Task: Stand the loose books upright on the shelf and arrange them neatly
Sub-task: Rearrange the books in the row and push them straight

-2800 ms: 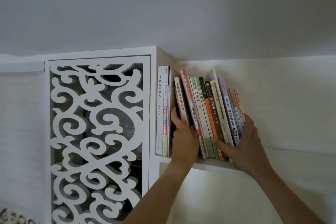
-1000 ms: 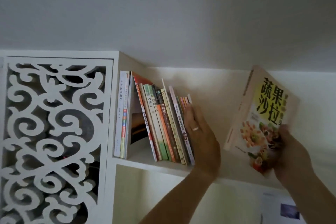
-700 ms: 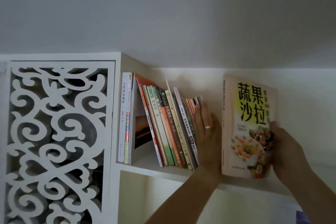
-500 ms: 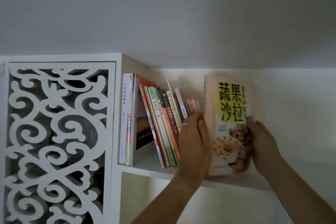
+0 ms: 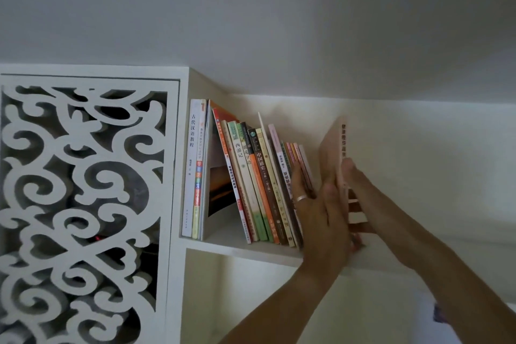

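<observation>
Head view: white cabinet (image 5: 178, 165) with a scrollwork door (image 5: 83, 204), open shelf (image 5: 240, 248) to its right holding a row of books (image 5: 259, 184) that leans left, a few upright ones against the cabinet wall. Pink book (image 5: 333, 153) stands spine-out on the shelf, just right of the row. Left hand (image 5: 321, 212) flat between row and book, thumb on its cover; right hand (image 5: 356, 195) grips its far side, so both pinch the book.

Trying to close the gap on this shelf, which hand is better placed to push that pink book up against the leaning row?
Probably the right hand. It sits on the pink book's outer side, away from the leaning row, so it can press leftward. The left hand is wedged between book and row, better suited to steadying.
</observation>
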A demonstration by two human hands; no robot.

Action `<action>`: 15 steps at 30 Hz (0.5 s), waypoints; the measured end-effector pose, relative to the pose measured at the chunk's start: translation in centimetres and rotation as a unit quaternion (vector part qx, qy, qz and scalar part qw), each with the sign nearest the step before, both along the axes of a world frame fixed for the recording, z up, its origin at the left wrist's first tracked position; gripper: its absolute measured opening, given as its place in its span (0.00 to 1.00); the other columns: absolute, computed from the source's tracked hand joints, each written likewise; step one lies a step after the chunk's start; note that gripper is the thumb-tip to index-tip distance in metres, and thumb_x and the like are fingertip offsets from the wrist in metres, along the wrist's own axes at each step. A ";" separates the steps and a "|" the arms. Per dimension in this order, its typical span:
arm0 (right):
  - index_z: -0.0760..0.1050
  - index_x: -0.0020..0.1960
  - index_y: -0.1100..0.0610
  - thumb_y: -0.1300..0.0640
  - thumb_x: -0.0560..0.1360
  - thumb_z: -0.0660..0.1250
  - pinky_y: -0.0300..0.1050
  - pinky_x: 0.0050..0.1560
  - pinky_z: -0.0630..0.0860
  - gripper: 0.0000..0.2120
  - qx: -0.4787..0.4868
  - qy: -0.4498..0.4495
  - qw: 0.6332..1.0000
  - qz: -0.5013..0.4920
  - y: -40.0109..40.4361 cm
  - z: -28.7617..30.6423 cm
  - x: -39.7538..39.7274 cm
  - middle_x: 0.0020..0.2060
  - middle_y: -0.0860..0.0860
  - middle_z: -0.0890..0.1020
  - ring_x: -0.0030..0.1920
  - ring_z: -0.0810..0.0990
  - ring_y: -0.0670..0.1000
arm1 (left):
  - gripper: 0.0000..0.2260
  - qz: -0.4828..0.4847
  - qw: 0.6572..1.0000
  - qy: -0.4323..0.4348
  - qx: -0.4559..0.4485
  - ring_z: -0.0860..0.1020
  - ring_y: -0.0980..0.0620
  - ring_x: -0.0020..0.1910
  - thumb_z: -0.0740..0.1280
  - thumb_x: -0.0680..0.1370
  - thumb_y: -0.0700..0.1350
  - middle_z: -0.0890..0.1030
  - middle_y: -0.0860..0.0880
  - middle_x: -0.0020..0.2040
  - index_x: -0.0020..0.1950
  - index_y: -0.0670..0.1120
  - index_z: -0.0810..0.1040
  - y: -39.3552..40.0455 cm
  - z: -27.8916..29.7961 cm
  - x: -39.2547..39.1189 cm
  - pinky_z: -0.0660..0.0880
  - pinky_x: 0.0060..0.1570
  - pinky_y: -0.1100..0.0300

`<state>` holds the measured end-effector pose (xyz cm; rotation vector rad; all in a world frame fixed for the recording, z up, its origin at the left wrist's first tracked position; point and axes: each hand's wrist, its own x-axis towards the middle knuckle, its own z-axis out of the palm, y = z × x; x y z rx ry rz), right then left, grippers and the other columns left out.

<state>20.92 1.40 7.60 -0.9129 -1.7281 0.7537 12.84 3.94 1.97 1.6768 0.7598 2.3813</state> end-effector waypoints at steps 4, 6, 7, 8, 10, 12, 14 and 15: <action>0.67 0.73 0.37 0.30 0.72 0.69 0.51 0.60 0.80 0.32 0.022 -0.054 0.995 -0.078 1.0 -0.9 1.2 0.58 0.42 0.82 0.56 0.83 0.45 | 0.20 0.061 0.998 0.024 -0.003 0.54 0.61 0.82 0.56 0.88 0.47 0.49 0.62 0.82 0.80 0.47 0.67 1.3 -1.0 0.1 0.61 0.78 0.64; 0.73 0.67 0.42 0.42 0.80 0.67 0.36 0.47 0.78 0.16 0.066 -0.056 0.986 -0.144 1.7 -2.0 1.0 0.51 0.42 0.83 0.48 0.83 0.41 | 0.22 0.124 0.986 0.096 -0.048 0.57 0.53 0.82 0.59 0.87 0.45 0.54 0.52 0.83 0.82 0.50 0.63 1.3 -2.0 0.3 0.59 0.80 0.57; 0.76 0.61 0.44 0.47 0.82 0.64 0.31 0.40 0.73 0.09 0.112 -0.074 0.972 -0.191 1.9 -2.6 0.6 0.47 0.43 0.83 0.43 0.81 0.39 | 0.25 0.116 0.984 0.102 -0.091 0.60 0.50 0.80 0.61 0.86 0.44 0.57 0.52 0.82 0.83 0.53 0.60 0.6 -2.2 0.5 0.61 0.79 0.56; 0.77 0.56 0.47 0.50 0.83 0.62 0.30 0.35 0.70 0.06 0.160 -0.080 0.955 -0.235 2.0 -3.2 0.2 0.43 0.45 0.83 0.39 0.79 0.39 | 0.27 0.083 0.987 0.081 -0.113 0.60 0.52 0.80 0.61 0.86 0.43 0.56 0.57 0.82 0.83 0.57 0.57 -0.1 -2.3 0.9 0.62 0.78 0.60; 0.76 0.51 0.55 0.54 0.84 0.60 0.32 0.34 0.66 0.08 0.226 -0.037 0.925 -0.303 2.6 -4.7 -0.1 0.40 0.50 0.81 0.36 0.76 0.42 | 0.24 0.038 0.995 -0.017 -0.093 0.60 0.66 0.78 0.57 0.88 0.45 0.59 0.73 0.77 0.80 0.65 0.57 -1.3 -1.7 1.2 0.63 0.76 0.66; 0.75 0.53 0.58 0.55 0.85 0.59 0.34 0.35 0.67 0.09 0.239 0.040 0.914 -0.327 3.3 -5.7 0.4 0.43 0.50 0.79 0.36 0.76 0.48 | 0.23 0.070 0.991 -0.025 -0.115 0.63 0.65 0.77 0.57 0.88 0.44 0.64 0.69 0.76 0.80 0.62 0.59 -0.8 -1.8 1.3 0.67 0.75 0.62; 0.73 0.55 0.57 0.54 0.86 0.58 0.36 0.36 0.70 0.08 0.237 0.100 0.913 -0.316 3.9 -6.3 0.9 0.46 0.50 0.79 0.40 0.78 0.52 | 0.30 0.124 0.983 0.019 -0.134 0.58 0.58 0.81 0.60 0.86 0.40 0.58 0.59 0.82 0.84 0.55 0.52 -0.7 -2.2 1.3 0.65 0.77 0.57; 0.72 0.55 0.56 0.53 0.86 0.57 0.37 0.36 0.71 0.08 0.238 0.116 0.914 -0.306 4.1 -6.6 0.9 0.47 0.50 0.79 0.40 0.78 0.52 | 0.31 0.150 0.979 0.031 -0.133 0.55 0.57 0.82 0.60 0.85 0.40 0.55 0.56 0.83 0.85 0.53 0.50 -0.4 -2.5 1.3 0.63 0.78 0.56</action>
